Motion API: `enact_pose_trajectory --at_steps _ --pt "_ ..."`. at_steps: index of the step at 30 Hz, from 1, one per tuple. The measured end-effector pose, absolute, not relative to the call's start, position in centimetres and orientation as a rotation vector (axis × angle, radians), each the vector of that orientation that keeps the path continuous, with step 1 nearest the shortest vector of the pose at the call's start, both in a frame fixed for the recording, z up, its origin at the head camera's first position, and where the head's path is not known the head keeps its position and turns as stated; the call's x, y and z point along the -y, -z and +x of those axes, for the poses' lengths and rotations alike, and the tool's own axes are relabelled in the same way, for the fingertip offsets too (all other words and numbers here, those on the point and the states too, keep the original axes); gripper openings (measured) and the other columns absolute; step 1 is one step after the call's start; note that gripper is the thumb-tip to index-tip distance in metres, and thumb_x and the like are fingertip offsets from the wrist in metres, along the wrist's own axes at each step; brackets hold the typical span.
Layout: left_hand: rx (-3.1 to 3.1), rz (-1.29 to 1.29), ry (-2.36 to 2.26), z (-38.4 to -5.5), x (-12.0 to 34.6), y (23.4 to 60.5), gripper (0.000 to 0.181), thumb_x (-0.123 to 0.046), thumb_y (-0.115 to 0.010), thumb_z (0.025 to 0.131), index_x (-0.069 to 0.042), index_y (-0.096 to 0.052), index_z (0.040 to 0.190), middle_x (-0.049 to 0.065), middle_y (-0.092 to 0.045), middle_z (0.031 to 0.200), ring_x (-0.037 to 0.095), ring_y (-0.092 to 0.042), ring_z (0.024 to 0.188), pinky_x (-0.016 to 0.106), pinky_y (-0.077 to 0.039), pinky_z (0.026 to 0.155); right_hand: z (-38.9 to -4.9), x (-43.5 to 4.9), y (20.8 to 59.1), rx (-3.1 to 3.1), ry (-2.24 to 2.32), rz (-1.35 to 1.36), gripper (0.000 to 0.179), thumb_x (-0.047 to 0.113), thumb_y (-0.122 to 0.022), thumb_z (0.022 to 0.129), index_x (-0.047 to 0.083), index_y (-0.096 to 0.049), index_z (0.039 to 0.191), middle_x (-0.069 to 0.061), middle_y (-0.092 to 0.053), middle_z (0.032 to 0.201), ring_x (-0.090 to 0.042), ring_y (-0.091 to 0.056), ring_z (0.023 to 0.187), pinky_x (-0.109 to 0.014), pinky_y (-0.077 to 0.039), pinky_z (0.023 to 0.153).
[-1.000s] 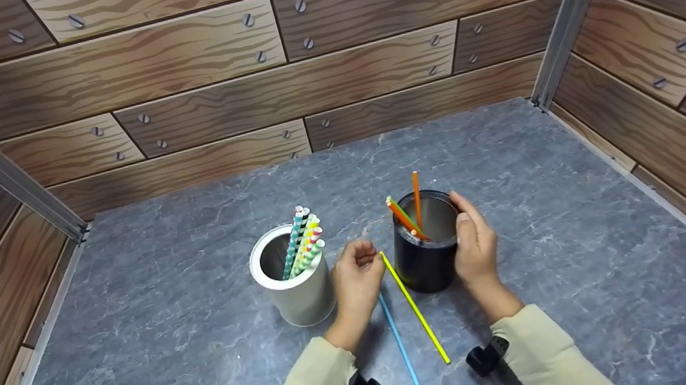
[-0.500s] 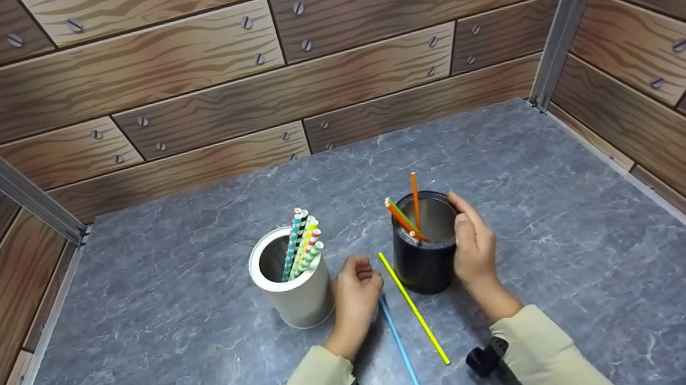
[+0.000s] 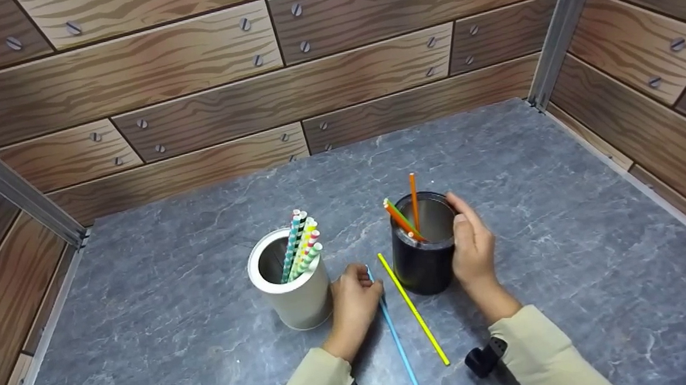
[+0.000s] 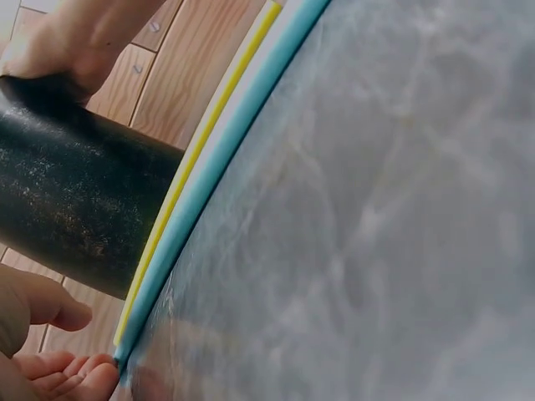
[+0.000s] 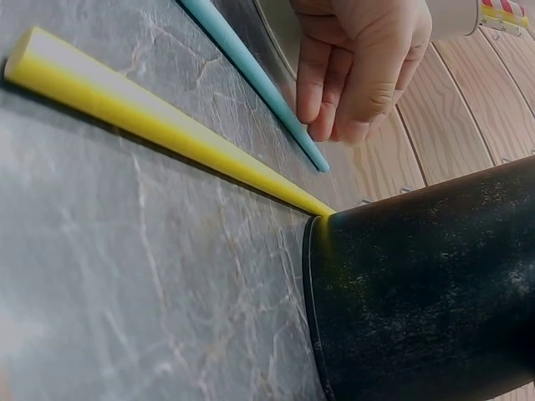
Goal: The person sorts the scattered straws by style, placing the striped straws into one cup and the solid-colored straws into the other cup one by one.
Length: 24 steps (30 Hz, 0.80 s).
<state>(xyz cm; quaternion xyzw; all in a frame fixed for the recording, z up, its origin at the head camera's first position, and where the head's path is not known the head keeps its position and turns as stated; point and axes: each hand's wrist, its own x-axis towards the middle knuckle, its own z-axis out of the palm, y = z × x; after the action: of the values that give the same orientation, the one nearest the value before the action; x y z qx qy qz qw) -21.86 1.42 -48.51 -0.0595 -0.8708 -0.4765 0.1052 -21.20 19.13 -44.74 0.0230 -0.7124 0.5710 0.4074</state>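
My left hand (image 3: 353,300) is beside the upper end of a plain blue straw (image 3: 399,345) lying on the table. In the left wrist view its fingers (image 4: 79,376) are at the straw's end, with the thumb apart from them. A yellow straw (image 3: 414,309) lies to the right, its far end close to the base of a black cup (image 3: 422,270). My right hand (image 3: 476,253) holds that cup by its right side, thumb and fingers around it. Orange straws (image 3: 414,203) and a green one lean inside the upright cup.
Left of my left hand stands a white cup (image 3: 302,306) with several patterned paper straws (image 3: 303,247). Wood-print walls (image 3: 208,88) border the grey marbled table (image 3: 166,295) at the back and sides.
My left hand has moved from the far end of the yellow straw back toward me, to the blue straw's end. The right hand stays on the black cup.
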Motion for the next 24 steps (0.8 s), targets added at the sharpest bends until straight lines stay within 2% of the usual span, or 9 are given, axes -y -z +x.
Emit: enact_pose_trajectory --at_steps 6,14,24 --pt "2.648 -0.164 1.305 -22.1 -1.4 48.7 0.016 -0.006 -0.071 0.064 -0.004 -0.061 0.077 0.002 -0.065 0.070 0.009 -0.061 0.064 0.022 -0.049 0.058 -21.2 -19.1 44.8 1.802 -1.416 0.071 0.035 -0.001 -0.035 0.094 -0.011 -0.055 0.120 -0.026 -0.057 0.121 0.006 -0.048 0.112 -0.011 -0.038 0.096" --pt "2.692 -0.231 1.139 -22.9 -1.6 49.0 0.014 -0.006 -0.069 0.061 -0.007 -0.056 0.067 -0.003 -0.054 0.059 0.013 -0.048 0.055 0.026 -0.039 0.048 -21.3 -19.2 45.0 1.793 -1.424 0.068 0.035 -0.002 -0.035 0.093 -0.012 -0.055 0.120 -0.028 -0.056 0.120 0.006 -0.048 0.112 -0.010 -0.038 0.095" --pt "2.695 -0.278 1.146 -23.1 -1.9 48.9 0.013 0.000 -0.061 0.058 -0.007 -0.054 0.065 -0.005 -0.045 0.055 0.013 -0.040 0.052 0.024 -0.034 0.044 -21.3 -19.2 44.8 1.783 -1.410 0.060 0.034 -0.002 -0.035 0.093 -0.011 -0.056 0.119 -0.027 -0.057 0.120 0.006 -0.049 0.112 -0.010 -0.038 0.095"
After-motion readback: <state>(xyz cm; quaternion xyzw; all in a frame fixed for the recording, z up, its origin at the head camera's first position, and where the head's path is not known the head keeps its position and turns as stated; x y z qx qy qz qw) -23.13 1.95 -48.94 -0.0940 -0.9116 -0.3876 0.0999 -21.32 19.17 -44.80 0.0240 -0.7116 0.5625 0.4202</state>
